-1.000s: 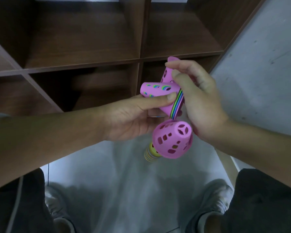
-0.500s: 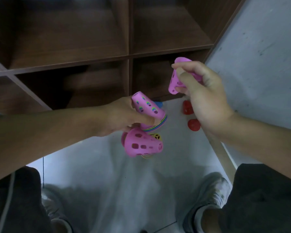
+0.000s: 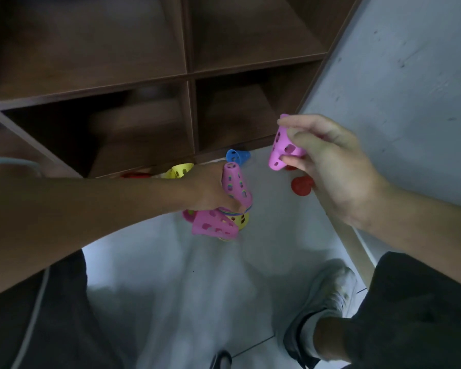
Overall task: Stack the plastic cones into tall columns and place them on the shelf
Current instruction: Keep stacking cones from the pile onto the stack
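Note:
My left hand (image 3: 210, 189) grips a nested stack of cones (image 3: 236, 186) with a pink cone outermost and coloured rims at its base. A single pink cone (image 3: 281, 149) with holes is pinched in my right hand (image 3: 330, 166), held apart to the right of the stack. Another pink cone (image 3: 213, 226) lies on its side just below my left hand, over a yellow cone (image 3: 241, 221). The dark wooden shelf (image 3: 189, 75) with open compartments stands behind.
Loose cones lie on the pale floor near the shelf foot: a blue one (image 3: 237, 155), a yellow one (image 3: 180, 170) and red ones (image 3: 301, 186). A grey wall (image 3: 399, 102) rises on the right. My knees and shoes fill the bottom of the view.
My hands have come apart: the right hand pulled a single pink cone off to the right, while the left hand lowered the stack toward the floor. Loose cones on the floor are now exposed.

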A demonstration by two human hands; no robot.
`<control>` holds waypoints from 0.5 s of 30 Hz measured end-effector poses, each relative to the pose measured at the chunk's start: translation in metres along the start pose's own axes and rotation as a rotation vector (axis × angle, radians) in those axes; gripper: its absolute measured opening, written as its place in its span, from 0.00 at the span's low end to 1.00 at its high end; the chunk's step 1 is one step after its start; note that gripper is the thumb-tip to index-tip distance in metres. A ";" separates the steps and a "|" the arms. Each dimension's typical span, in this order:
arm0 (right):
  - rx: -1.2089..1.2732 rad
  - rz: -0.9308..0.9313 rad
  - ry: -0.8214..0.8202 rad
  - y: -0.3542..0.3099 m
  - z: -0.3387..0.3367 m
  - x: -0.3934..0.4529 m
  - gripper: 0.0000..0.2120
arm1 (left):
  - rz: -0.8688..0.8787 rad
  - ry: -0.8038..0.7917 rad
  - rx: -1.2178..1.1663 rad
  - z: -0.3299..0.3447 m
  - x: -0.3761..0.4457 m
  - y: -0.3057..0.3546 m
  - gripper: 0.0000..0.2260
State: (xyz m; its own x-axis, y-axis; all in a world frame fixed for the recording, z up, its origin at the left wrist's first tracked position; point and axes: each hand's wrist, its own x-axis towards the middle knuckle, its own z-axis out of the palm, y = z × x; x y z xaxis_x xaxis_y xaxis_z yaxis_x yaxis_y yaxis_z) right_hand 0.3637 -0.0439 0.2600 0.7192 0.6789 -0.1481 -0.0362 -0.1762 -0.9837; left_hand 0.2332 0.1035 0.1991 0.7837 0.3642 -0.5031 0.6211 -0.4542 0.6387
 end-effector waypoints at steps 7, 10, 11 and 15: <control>0.010 0.004 -0.054 0.011 -0.010 0.005 0.17 | -0.053 -0.026 0.123 0.004 0.008 -0.014 0.30; -0.069 -0.028 -0.074 0.011 -0.007 0.004 0.18 | -0.051 -0.019 0.125 0.000 0.006 -0.022 0.26; -0.093 -0.031 -0.083 0.012 -0.006 0.005 0.19 | -0.050 -0.021 0.125 -0.001 0.004 -0.024 0.24; -0.190 -0.018 -0.111 0.020 -0.003 0.012 0.19 | -0.050 -0.006 0.088 -0.009 -0.003 -0.035 0.21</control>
State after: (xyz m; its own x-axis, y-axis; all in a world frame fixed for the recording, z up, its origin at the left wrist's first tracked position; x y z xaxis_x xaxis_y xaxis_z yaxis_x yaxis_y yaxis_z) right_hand 0.3737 -0.0419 0.2392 0.6373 0.7556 -0.1514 0.1145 -0.2872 -0.9510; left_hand 0.2092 0.1258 0.1838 0.7513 0.3833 -0.5372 0.6574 -0.5054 0.5589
